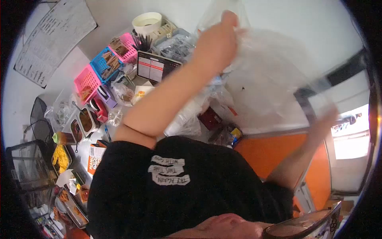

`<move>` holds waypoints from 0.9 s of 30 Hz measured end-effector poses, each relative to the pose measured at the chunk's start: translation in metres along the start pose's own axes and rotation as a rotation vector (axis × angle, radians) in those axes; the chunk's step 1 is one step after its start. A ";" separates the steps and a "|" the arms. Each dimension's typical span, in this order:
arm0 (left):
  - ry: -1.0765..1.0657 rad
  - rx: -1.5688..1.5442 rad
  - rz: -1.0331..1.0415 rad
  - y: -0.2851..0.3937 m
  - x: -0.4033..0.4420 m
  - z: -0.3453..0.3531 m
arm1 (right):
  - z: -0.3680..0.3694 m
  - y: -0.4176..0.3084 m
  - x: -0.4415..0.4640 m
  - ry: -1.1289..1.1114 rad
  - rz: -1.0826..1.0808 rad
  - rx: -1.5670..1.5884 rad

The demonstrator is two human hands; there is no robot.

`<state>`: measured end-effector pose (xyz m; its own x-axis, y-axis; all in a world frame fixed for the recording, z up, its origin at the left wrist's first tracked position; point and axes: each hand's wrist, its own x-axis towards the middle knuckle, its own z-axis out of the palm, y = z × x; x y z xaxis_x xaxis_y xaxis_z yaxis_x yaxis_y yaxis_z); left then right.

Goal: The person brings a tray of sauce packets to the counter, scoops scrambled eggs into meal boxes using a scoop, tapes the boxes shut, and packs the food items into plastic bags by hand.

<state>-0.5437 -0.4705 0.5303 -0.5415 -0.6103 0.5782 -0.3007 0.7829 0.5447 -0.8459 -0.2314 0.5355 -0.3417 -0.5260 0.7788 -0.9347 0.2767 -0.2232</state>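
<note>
My left hand (pixel 219 44) is raised in front of the white wall, its fingers closed on a clear plastic bag (pixel 274 67). The thin, see-through bag spreads out to the right, blurred by motion. Down at the right, my right hand (pixel 327 119) is close to the bag's far side. Motion smears its fingers, so its grip on the bag cannot be made out. Another clear plastic bag (pixel 213 14) shows against the wall behind my left hand.
Behind my left arm, the counter holds a tablet (pixel 150 68), a blue basket (pixel 104 65), pink baskets (pixel 87 81) and a tape dispenser (pixel 98 110). Metal sauce trays (pixel 85 119) and a tray of yellow food (pixel 61 158) stand at left. An orange panel (pixel 258 153) lies between my arms.
</note>
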 end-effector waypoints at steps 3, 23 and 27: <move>-0.483 0.040 -0.128 -0.033 -0.090 0.109 | 0.018 0.003 -0.103 -0.414 0.259 -0.035; -0.789 -0.303 -0.591 -0.150 -0.271 0.106 | 0.105 -0.067 -0.209 -1.107 1.048 0.513; -0.437 -0.082 -0.591 -0.171 -0.231 0.054 | 0.121 -0.115 -0.146 -1.039 0.290 0.422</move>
<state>-0.4098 -0.4572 0.2712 -0.5755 -0.8102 -0.1111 -0.5890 0.3164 0.7437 -0.7002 -0.2841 0.3770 -0.2816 -0.9481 -0.1475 -0.6992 0.3080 -0.6451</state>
